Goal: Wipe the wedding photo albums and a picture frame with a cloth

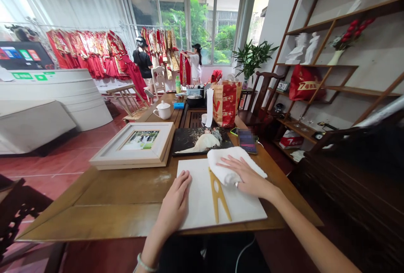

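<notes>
A white board point(197, 189) lies flat on the near edge of the wooden table. It bears a yellow two-legged shape with an oval opening point(217, 197); whether this is printed or a loose piece I cannot tell. My left hand point(176, 199) rests along the board's left edge, fingers stretched forward and thumb side hidden. On the board's far right part sits a folded white towel point(224, 159). My right hand point(241, 174) lies flat on top of it, fingers spread, with a ring on one finger.
Beyond the board are a white picture frame point(105, 151), a dark photo panel point(186, 142) and a phone point(248, 140). Farther back stand a lidded white cup point(163, 111) and a red paper bag point(224, 104). Two people point(143, 64) are near racks of red garments.
</notes>
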`<state>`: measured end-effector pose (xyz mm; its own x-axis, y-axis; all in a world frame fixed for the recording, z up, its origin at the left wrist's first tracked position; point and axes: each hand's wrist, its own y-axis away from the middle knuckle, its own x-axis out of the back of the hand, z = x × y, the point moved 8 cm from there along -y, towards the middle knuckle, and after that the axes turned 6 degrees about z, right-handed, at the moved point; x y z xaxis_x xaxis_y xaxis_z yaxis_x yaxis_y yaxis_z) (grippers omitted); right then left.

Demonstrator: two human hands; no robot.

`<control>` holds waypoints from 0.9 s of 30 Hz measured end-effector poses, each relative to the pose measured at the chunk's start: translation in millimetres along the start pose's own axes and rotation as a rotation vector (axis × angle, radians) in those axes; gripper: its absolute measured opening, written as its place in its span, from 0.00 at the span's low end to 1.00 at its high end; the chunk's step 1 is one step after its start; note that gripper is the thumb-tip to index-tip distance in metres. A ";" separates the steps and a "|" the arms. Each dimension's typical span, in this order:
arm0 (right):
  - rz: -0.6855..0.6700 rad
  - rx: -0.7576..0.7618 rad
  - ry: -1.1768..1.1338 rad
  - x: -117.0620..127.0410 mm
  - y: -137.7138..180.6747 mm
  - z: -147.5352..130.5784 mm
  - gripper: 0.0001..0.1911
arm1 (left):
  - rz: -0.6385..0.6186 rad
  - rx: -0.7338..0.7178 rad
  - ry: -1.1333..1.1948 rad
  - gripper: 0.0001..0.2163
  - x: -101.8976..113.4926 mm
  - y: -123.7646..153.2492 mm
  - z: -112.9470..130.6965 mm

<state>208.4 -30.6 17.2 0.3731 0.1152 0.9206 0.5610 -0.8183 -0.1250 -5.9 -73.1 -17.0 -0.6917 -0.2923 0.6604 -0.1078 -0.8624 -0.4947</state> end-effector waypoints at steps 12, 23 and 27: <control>0.061 -0.042 0.115 -17.3 55.2 -28.6 0.53 | 0.018 0.027 -0.030 0.18 1.5 -1.0 4.7; -0.087 0.000 -0.032 -21.6 91.3 -54.7 0.50 | -0.040 0.017 -0.055 0.18 -4.5 -2.0 3.5; -0.074 -0.076 -0.038 -4.8 30.7 -33.4 0.48 | -0.037 0.013 -0.051 0.18 -3.4 -1.4 2.3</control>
<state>199.2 -75.1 21.3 0.3612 0.1969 0.9115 0.5311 -0.8469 -0.0276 -1.8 -71.9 -17.2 -0.6503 -0.2808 0.7058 -0.1226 -0.8782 -0.4623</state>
